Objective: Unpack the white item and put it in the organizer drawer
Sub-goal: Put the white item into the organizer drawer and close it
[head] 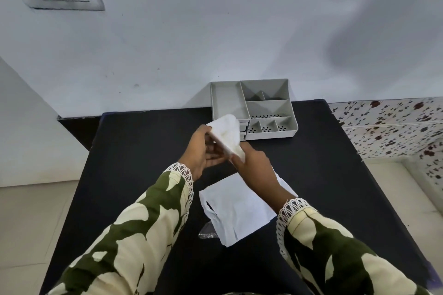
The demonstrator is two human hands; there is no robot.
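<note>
I hold a flat white item (227, 134) in a thin clear wrapper above the black table (143, 151), tilted on its edge. My left hand (203, 151) grips its left side. My right hand (254, 170) pinches its lower right corner. Just behind the item stands the grey organizer (254, 108) with several open compartments on top. Its small drawers (243, 128) on the front left are partly hidden by the item; I cannot tell whether one is pulled out.
A white paper bag (235, 208) lies flat on the table under my right wrist, with a scrap of clear plastic (207, 232) at its left edge. The organizer stands against the white wall (215, 31). A flowered cloth (395, 124) lies to the right.
</note>
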